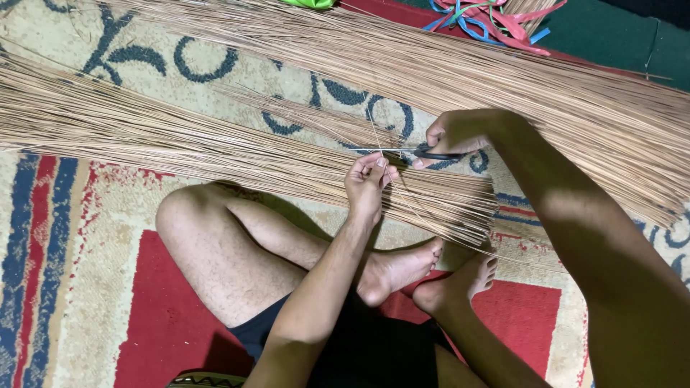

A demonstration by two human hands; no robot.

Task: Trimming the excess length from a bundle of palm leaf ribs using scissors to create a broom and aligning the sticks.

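My left hand (368, 183) pinches a thin tan palm stick (375, 138) that rises upright from the near bundle of sticks (215, 147). My right hand (460, 135) grips black-handled scissors (424, 152), whose blades point left across that stick, just above my left fingers. Both hands hover over the cut ends of the near bundle, in front of my crossed legs and bare feet.
A second, larger heap of tan sticks (503, 79) fans across the back and right. Under everything lies a patterned rug (65, 237) in red, cream and blue. Coloured plastic strips (489, 18) and a green object (309, 3) lie at the far edge.
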